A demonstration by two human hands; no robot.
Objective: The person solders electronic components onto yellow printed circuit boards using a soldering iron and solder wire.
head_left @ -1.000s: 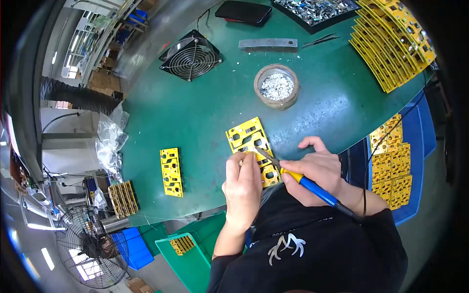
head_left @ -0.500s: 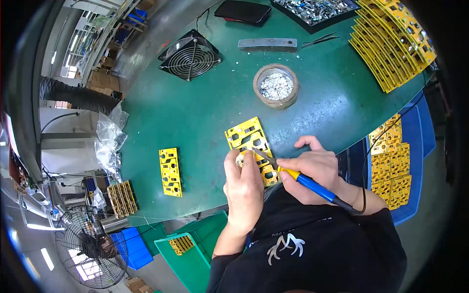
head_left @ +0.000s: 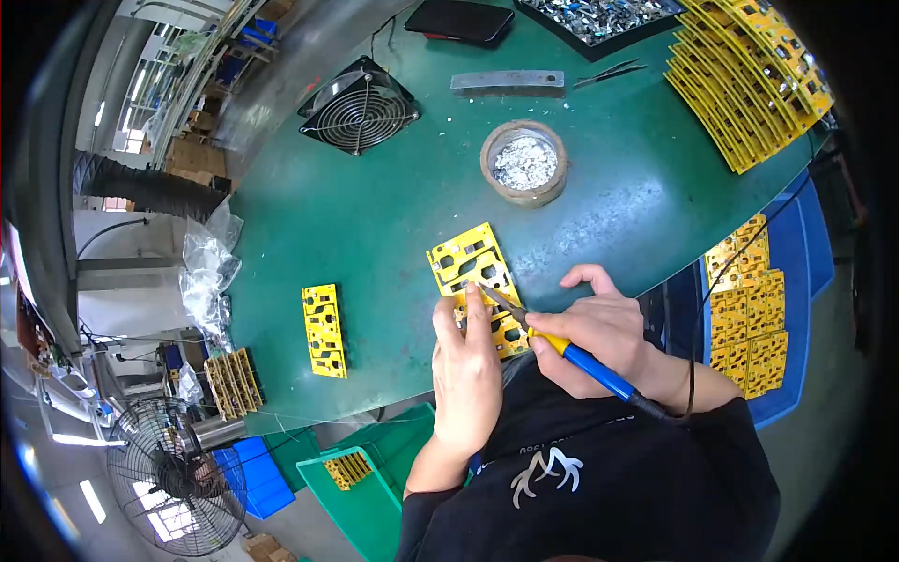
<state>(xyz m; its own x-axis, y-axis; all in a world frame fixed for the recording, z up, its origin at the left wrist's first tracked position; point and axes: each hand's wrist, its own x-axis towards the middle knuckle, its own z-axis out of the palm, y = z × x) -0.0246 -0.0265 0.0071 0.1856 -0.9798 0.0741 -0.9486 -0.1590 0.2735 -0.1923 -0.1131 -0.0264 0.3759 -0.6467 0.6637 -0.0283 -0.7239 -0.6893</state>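
A yellow circuit board [head_left: 471, 245] with many cutouts lies on the green table in front of me. My left hand [head_left: 466, 375] holds it down from the near side, fingertips pressed on its middle. Whether a small part is under those fingertips, I cannot tell. My right hand [head_left: 599, 337] is closed round a soldering iron [head_left: 597, 370] with a blue and yellow handle. Its metal tip reaches the board beside my left fingertip. Beyond the board stands a round pot [head_left: 524, 192] holding silvery bits. A narrower yellow board [head_left: 324, 332] lies to the left.
At the far side are a small black fan [head_left: 361, 112], a metal bar [head_left: 508, 81], tweezers [head_left: 609, 73] and a black tray [head_left: 599, 54] of small parts. Stacked yellow boards [head_left: 744, 89] stand far right. A blue bin [head_left: 796, 365] sits right, a green bin [head_left: 361, 510] below. The iron's cord [head_left: 698, 347] runs right.
My left fingertip has stretched slightly farther along the board. The iron's tip stays close to it. The whole view has shifted a little.
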